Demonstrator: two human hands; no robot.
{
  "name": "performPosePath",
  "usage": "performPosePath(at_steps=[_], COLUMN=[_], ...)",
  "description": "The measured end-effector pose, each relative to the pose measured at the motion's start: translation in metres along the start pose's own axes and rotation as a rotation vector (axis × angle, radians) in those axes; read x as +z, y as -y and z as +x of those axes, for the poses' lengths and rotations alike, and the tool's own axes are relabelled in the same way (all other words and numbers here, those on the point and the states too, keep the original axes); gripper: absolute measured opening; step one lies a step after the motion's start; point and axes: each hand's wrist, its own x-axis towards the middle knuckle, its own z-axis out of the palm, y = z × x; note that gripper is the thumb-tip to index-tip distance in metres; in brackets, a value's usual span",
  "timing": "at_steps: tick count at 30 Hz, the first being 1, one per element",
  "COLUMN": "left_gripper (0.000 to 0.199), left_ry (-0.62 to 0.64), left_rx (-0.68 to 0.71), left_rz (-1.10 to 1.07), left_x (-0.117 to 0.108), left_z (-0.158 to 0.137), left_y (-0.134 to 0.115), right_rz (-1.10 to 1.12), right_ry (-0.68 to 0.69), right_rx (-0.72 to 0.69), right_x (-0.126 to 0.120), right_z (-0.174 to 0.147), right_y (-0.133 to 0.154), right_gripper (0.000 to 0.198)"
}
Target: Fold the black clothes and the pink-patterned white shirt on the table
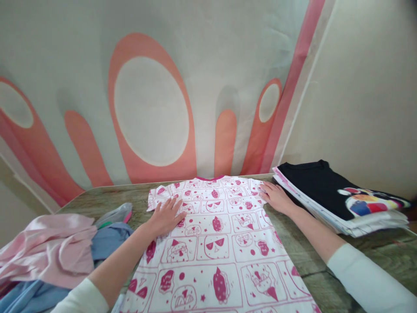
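A white shirt with magenta cartoon prints (213, 248) lies spread flat, its magenta-trimmed neckline toward the wall and its lower part running out of view at the bottom. My left hand (167, 216) rests on the shirt's left side just below the sleeve, fingers spread and palm down. Over the right sleeve lies my right hand (276, 198), its fingers stretched out across the sleeve's edge. Neither hand grips the fabric.
On the left is a loose heap of clothes, with a pink garment (61, 243) and blue ones (110, 239). A stack of folded clothes topped by a black T-shirt (316, 187) stands at the right. The wood-patterned table (140, 195) meets a wall with a pink-and-grey backdrop (205, 87).
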Motion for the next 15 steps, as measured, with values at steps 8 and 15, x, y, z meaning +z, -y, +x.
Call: performPosePath(at_steps=[8,15], left_gripper=[0.071,0.065], left_ry=[0.147,0.014], left_rx=[0.289,0.56], left_rz=[-0.134,-0.172], left_x=[-0.055,-0.028], left_z=[0.022,0.049], left_y=[-0.098,-0.199], right_rz=[0.093,-0.02], right_ry=[-0.001,0.061], right_rx=[0.085,0.21], right_x=[-0.011,-0.018], right_z=[0.01,0.04], right_y=[0.017,0.004], right_gripper=[0.038,0.033])
